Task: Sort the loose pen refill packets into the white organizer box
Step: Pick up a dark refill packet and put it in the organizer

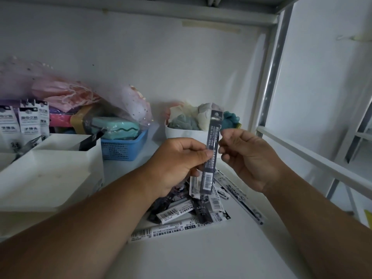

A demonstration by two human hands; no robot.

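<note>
A long dark refill packet [211,150] stands nearly upright between my hands above the shelf. My left hand [177,164] pinches it near the middle with thumb and fingers. My right hand [247,156] has curled fingers touching the packet's right edge. Below them a loose pile of refill packets [193,212] lies on the white shelf, black ones and white ones with barcodes. The white organizer box [60,170] stands at the left, with several upright packets [26,121] in its far compartments and one dark packet [90,140] leaning in a nearer one.
A blue basket [122,148] with a mint green case sits behind the organizer. Pink plastic bags [66,91] are heaped at the back left. A white tub [185,134] of soft items stands at the back centre. A metal shelf upright [271,77] and rail [314,160] run along the right.
</note>
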